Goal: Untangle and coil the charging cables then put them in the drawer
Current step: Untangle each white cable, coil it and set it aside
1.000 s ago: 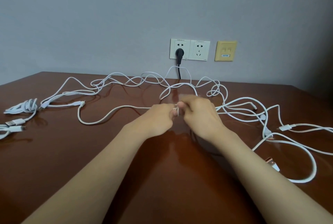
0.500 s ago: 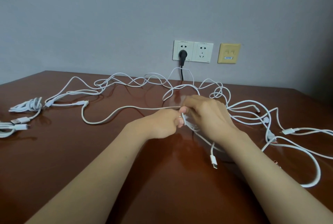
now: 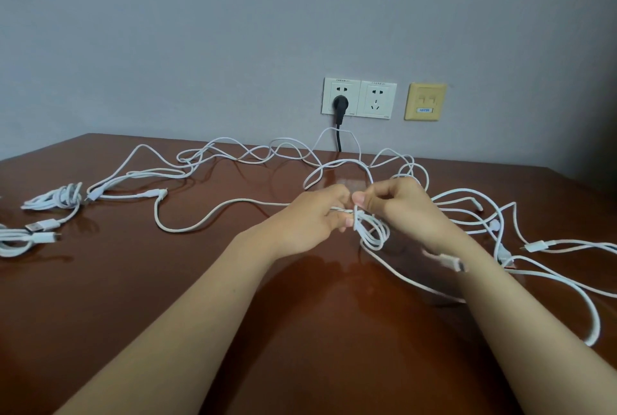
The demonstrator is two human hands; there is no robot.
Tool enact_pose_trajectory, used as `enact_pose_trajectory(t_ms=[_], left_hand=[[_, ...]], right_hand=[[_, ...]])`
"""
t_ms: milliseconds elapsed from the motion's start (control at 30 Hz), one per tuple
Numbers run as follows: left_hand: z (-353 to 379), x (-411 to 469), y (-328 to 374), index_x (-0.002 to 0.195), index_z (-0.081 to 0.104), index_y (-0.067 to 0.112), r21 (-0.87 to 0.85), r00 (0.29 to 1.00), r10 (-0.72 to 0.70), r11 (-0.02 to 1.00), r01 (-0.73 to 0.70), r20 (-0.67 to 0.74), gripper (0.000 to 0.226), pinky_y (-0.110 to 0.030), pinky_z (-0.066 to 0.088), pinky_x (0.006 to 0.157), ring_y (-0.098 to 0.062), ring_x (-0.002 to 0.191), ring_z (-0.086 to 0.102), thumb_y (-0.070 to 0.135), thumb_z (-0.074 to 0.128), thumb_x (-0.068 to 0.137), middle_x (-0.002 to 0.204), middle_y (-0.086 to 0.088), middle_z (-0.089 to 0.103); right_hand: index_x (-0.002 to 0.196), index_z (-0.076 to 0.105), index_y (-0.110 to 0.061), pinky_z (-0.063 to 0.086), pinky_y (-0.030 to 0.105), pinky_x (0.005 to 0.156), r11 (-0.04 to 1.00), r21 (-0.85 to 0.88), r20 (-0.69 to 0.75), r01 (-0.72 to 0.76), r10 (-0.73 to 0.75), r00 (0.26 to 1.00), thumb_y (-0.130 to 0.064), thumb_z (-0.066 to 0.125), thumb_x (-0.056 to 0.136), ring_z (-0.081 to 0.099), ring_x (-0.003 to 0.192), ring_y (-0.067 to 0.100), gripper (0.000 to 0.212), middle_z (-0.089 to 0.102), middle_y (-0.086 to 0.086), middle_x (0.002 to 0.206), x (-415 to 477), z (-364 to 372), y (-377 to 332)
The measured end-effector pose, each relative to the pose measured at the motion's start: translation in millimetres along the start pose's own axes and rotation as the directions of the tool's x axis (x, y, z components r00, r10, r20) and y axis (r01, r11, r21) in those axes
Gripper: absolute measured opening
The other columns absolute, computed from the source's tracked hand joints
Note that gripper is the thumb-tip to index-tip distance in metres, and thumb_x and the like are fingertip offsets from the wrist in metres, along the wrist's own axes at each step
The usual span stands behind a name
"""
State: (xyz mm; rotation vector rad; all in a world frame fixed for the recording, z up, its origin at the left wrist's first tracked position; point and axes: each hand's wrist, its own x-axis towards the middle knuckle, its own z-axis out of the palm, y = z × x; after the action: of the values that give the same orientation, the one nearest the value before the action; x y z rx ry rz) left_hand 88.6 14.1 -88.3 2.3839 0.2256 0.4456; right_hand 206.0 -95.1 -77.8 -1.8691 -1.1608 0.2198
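Note:
Several white charging cables lie tangled across a brown wooden table (image 3: 167, 297). My left hand (image 3: 314, 217) pinches one white cable (image 3: 200, 214) that runs off to the left. My right hand (image 3: 397, 207) grips the same cable, where small loops (image 3: 372, 231) hang between the two hands. A connector end (image 3: 449, 262) dangles blurred by my right wrist. More tangled cable (image 3: 253, 154) stretches along the back of the table. No drawer is in view.
Two coiled cable bundles lie at the far left, one (image 3: 56, 199) behind the other (image 3: 20, 239). Loose cables (image 3: 547, 247) spread at the right. A black plug (image 3: 340, 106) sits in a wall socket, with a yellow wall plate (image 3: 425, 101) beside it.
My hands have lifted slightly and wound the cable into small loops between them. The free connector end has swung to the right, beside my right wrist.

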Motion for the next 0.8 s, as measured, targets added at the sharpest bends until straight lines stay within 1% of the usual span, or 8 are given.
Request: enact_pose_trajectory(t_ms=[133, 200, 333, 467, 600, 667, 733, 800], left_hand=[[2.5, 1.4, 2.8, 0.08, 0.043, 0.025, -0.208, 0.999, 0.006, 0.978, -0.013, -0.035, 0.024, -0.016, 0.038, 0.078, 0.002, 0.072, 0.055, 0.006, 0.051, 0.092, 0.067, 0.013, 0.06], [1.7, 2.3, 6.5, 0.079, 0.042, 0.021, -0.306, 0.998, 0.022, 0.951, -0.041, -0.066, 0.024, -0.011, 0.039, 0.067, 0.009, 0.059, 0.052, 0.003, 0.051, 0.092, 0.068, 0.008, 0.059], [5.3, 2.7, 8.9, 0.076, 0.04, 0.015, -0.45, 0.989, 0.012, 0.89, -0.078, -0.148, 0.025, -0.005, 0.031, 0.048, 0.007, 0.041, 0.046, -0.001, 0.047, 0.093, 0.067, -0.003, 0.056], [7.8, 6.6, 0.5, 0.077, 0.042, 0.015, -0.551, 0.96, -0.082, 0.83, -0.084, -0.27, 0.022, -0.017, 0.028, 0.047, -0.004, 0.046, 0.038, 0.002, 0.048, 0.094, 0.053, 0.008, 0.06], [1.4, 7.6, 10.9, 0.075, 0.04, 0.012, -0.668, 0.895, -0.184, 0.729, -0.154, -0.407, 0.025, -0.008, 0.032, 0.04, 0.002, 0.035, 0.044, -0.003, 0.043, 0.094, 0.062, -0.006, 0.052], [-0.4, 8.8, 6.8, 0.075, 0.04, 0.013, -0.623, 0.863, -0.207, 0.768, -0.148, -0.461, 0.025, -0.009, 0.034, 0.044, 0.003, 0.036, 0.045, -0.002, 0.044, 0.094, 0.066, -0.006, 0.051], [-0.2, 11.1, -2.3, 0.075, 0.042, 0.017, -0.574, 0.837, -0.243, 0.812, -0.101, -0.491, 0.025, -0.016, 0.034, 0.052, 0.004, 0.043, 0.046, 0.002, 0.048, 0.094, 0.067, -0.002, 0.053], [1.5, 13.7, -8.6, 0.074, 0.043, 0.02, -0.524, 0.81, -0.285, 0.851, -0.031, -0.512, 0.025, -0.022, 0.037, 0.061, -0.005, 0.059, 0.051, 0.007, 0.052, 0.093, 0.07, 0.002, 0.056]], right_hand=[[0.065, 0.059, -0.001, 0.015, 0.014, 0.034, 0.891, 0.359, 0.294, -0.277, 0.174, 0.94, -0.033, 0.062, 0.077, 0.022, 0.032, 0.007, 0.035, 0.036, 0.0, 0.039, -0.7, -9.7, -0.7], [0.072, 0.055, 0.0, 0.011, 0.013, 0.031, 0.752, 0.538, 0.402, -0.381, 0.168, 0.9, -0.031, 0.059, 0.073, 0.021, 0.029, 0.003, 0.031, 0.041, -0.001, 0.041, -1.3, -9.8, -0.8], [0.068, 0.061, -0.011, 0.011, 0.009, 0.031, 0.528, 0.709, 0.456, -0.467, 0.163, 0.875, -0.031, 0.059, 0.072, 0.024, 0.03, 0.002, 0.021, 0.05, -0.002, 0.056, -1.8, -0.9, -0.3], [0.081, 0.053, -0.012, 0.014, 0.009, 0.026, 0.468, 0.769, 0.367, -0.434, 0.232, 0.901, -0.012, 0.046, 0.093, 0.022, 0.027, 0.001, 0.014, 0.041, -0.004, 0.054, -0.6, 9.6, -0.6], [0.074, 0.058, -0.013, 0.018, 0.014, 0.033, 0.814, 0.545, 0.098, -0.202, 0.178, 0.979, -0.018, 0.051, 0.095, 0.023, 0.03, 0.002, 0.023, 0.04, -0.003, 0.049, -2.4, 28.9, -3.5], [0.066, 0.061, -0.018, 0.025, 0.018, 0.042, 0.94, 0.339, -0.04, -0.044, 0.062, 0.997, -0.022, 0.056, 0.092, 0.03, 0.034, 0.003, 0.027, 0.043, -0.007, 0.045, -3.4, 35.8, -7.8], [0.065, 0.063, -0.023, 0.031, 0.023, 0.053, 0.997, 0.021, -0.119, 0.072, -0.069, 0.99, -0.025, 0.058, 0.091, 0.043, 0.045, 0.006, 0.027, 0.048, -0.008, 0.046, -5.9, 37.4, -12.6], [0.081, 0.065, -0.023, 0.034, 0.029, 0.062, 0.931, -0.332, -0.08, 0.152, -0.188, 0.979, -0.028, 0.051, 0.094, 0.057, 0.07, 0.02, 0.02, 0.06, -0.002, 0.066, -11.2, 37.4, -17.7]])
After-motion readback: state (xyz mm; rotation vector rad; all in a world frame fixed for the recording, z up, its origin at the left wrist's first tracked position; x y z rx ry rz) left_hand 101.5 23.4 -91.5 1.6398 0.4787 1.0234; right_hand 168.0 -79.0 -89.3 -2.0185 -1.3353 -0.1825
